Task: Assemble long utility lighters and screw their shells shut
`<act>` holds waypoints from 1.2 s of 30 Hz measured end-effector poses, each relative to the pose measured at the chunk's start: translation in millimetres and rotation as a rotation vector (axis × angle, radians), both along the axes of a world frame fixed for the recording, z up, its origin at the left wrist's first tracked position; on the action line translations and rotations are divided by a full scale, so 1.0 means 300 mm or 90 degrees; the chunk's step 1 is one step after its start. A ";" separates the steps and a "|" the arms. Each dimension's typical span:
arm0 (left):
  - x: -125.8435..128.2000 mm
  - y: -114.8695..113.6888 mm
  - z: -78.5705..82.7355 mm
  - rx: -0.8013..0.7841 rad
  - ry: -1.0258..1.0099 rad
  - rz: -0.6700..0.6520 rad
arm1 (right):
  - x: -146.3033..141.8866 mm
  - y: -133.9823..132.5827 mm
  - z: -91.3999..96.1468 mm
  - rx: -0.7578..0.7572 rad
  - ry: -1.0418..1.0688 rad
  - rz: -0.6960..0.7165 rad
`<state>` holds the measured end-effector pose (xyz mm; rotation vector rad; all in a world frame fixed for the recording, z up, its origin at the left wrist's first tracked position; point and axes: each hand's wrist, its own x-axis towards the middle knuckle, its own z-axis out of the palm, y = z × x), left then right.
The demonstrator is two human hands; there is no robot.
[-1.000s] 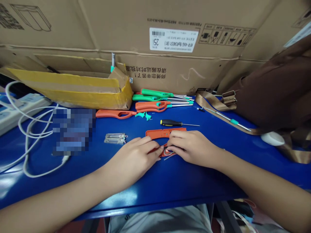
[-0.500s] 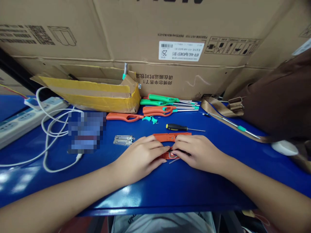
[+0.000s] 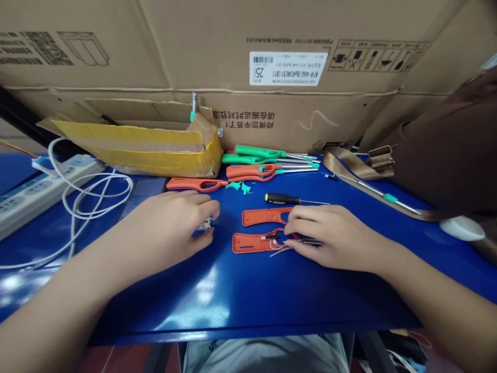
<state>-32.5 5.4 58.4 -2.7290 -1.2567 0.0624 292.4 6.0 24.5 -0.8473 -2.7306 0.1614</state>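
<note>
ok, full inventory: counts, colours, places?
Shell halves: 2, orange, front centre
Innards: several, black and white, in near half
Clear parts: count unclear, transparent, left of halves
Screwdriver: 1, black-yellow, behind halves
Lighters: several, green and orange, behind screwdriver
Handle: 1, orange, left of lighters
Bits: 2, teal, beside handle
Strap: 1, tan, right
Rod: 1, silver, along strap
Rounded object: 1, white, far right
Fabric: 1, brown, right rear
Small box: 1, brown-yellow, back left
Nozzle: 1, silver, at small box
Big box: 1, brown, back
Power strip: 1, white, left
Cable: count unclear, white, left
Phone: 1, dark, left
Table: 1, blue, beneath
Left hand: 1, bare, at clear parts
Right hand: 1, bare, over halves
</note>
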 end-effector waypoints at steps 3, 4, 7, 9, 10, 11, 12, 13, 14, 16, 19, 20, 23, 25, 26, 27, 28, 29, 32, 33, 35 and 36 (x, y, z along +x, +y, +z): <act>-0.044 0.004 -0.041 -0.045 0.034 0.064 | -0.019 -0.019 -0.008 -0.038 -0.041 0.042; -0.055 0.006 -0.055 -0.068 0.030 0.074 | -0.023 -0.023 -0.012 -0.048 -0.050 0.050; -0.069 0.012 -0.084 -0.097 0.010 0.086 | -0.028 -0.024 -0.020 -0.067 -0.070 0.059; -0.065 0.014 -0.088 -0.106 0.009 0.086 | -0.025 -0.020 -0.024 -0.072 -0.078 0.056; -0.060 0.015 -0.087 -0.108 0.010 0.084 | -0.024 -0.019 -0.024 -0.073 -0.080 0.055; -0.053 0.015 -0.084 -0.108 0.011 0.082 | -0.023 -0.018 -0.024 -0.074 -0.081 0.056; -0.046 0.015 -0.081 -0.105 0.013 0.080 | -0.022 -0.017 -0.023 -0.073 -0.081 0.057; -0.038 0.014 -0.076 -0.101 0.015 0.080 | -0.022 -0.017 -0.022 -0.073 -0.080 0.059; -0.028 0.015 -0.070 -0.095 0.018 0.079 | -0.022 -0.017 -0.021 -0.072 -0.079 0.061; -0.007 0.018 -0.058 -0.074 0.015 0.066 | -0.024 -0.019 -0.019 -0.068 -0.076 0.062; 0.029 0.031 -0.047 -0.029 -0.074 0.023 | -0.027 -0.022 -0.019 -0.057 -0.068 0.063; 0.041 0.038 -0.049 -0.016 -0.120 0.011 | -0.028 -0.023 -0.019 -0.052 -0.066 0.065; 0.071 0.064 -0.079 0.006 -0.189 -0.022 | -0.030 -0.029 -0.016 -0.035 -0.066 0.071; 0.085 0.082 -0.117 -0.003 -0.194 -0.034 | -0.030 -0.035 -0.010 -0.030 -0.067 0.077; 0.091 0.090 -0.138 -0.004 -0.199 -0.035 | -0.031 -0.038 -0.006 -0.029 -0.068 0.079; 0.097 0.097 -0.157 -0.007 -0.199 -0.031 | -0.031 -0.042 -0.002 -0.027 -0.068 0.080; 0.102 0.103 -0.175 0.001 -0.206 -0.024 | -0.030 -0.045 0.002 -0.023 -0.067 0.081; 0.108 0.108 -0.190 0.007 -0.212 -0.023 | -0.030 -0.047 0.005 -0.018 -0.067 0.082; 0.120 0.121 -0.215 0.007 -0.224 -0.032 | -0.028 -0.052 0.014 -0.001 -0.063 0.081; 0.122 0.125 -0.219 0.002 -0.224 -0.037 | -0.028 -0.053 0.015 0.006 -0.062 0.082; 0.123 0.131 -0.222 -0.003 -0.222 -0.040 | -0.027 -0.056 0.017 0.022 -0.066 0.089; 0.123 0.134 -0.221 0.000 -0.223 -0.040 | -0.027 -0.058 0.018 0.032 -0.068 0.094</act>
